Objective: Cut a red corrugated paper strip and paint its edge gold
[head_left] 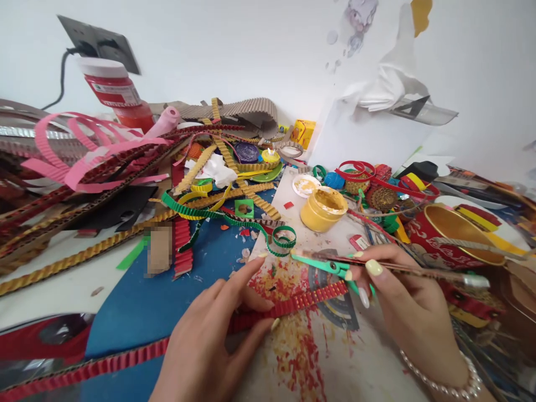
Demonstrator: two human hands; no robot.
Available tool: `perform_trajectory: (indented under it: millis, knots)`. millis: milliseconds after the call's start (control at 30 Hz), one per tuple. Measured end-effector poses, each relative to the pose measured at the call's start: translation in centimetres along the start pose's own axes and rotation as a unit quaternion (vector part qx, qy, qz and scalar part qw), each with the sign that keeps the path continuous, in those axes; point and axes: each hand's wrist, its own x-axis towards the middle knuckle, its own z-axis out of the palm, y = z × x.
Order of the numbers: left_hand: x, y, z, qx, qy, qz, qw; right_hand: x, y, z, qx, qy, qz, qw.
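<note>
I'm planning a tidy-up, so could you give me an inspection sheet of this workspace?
Surface: pale work surface stained red and yellow; blue mat toward the left.
Job's things: red corrugated strip, yellow dots toward its right end; open yellow jar beyond it, smeared lid alongside.
Clutter: pink strips heaped at left; green curled strip mid-table; red can at right.
Hands: left hand pinches the red strip, index finger extended; right hand holds a green pivoted tool and thin brown stick.
Cables: dark cable at the wall outlet.
Surroundings: white wall behind.
</note>
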Motion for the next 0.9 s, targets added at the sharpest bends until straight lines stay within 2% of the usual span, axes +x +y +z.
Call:
perform_trajectory:
  millis: [267, 400, 600, 900]
  knots:
    - [0.00, 0.26, -0.24, -0.013, -0.012, -0.016, 1.000, -0.08, -0.08, 0.45, -0.046, -0.033, -0.004, 0.998]
    - [0.05, 0.23, -0.37, -0.008, -0.021, -0.019, 1.000, -0.06, 0.23, 0.22, -0.053, -0.027, -0.010, 0.998]
    - [0.50, 0.29, -0.40, 0.023, -0.001, 0.007, 1.000, -0.01, 0.14, -0.03, -0.014, 0.009, -0.010, 1.000]
    - [0.12, 0.28, -0.36, 0.025, -0.016, -0.004, 1.000, -0.35, -0.05, 0.20, 0.008, -0.021, 0.001, 1.000]
